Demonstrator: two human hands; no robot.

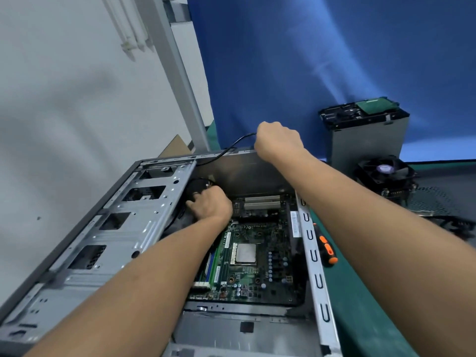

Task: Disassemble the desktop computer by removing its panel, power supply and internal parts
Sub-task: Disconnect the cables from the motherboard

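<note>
An open grey desktop case [108, 228] lies on its side, its green motherboard [257, 256] with a bare CPU [245, 253] exposed. My left hand [211, 206] reaches deep inside next to the drive cage, its curled fingers on a round black part [197, 186] with cables. Above the far case wall, my right hand [277, 141] is fisted around a thin black cable [231, 146] that runs down into the case.
A removed power supply [368, 135] with a drive on top stands at the back right, a black CPU cooler fan [385, 172] in front of it. An orange-and-black screwdriver [327, 249] lies on the green mat beside the case. A blue backdrop hangs behind.
</note>
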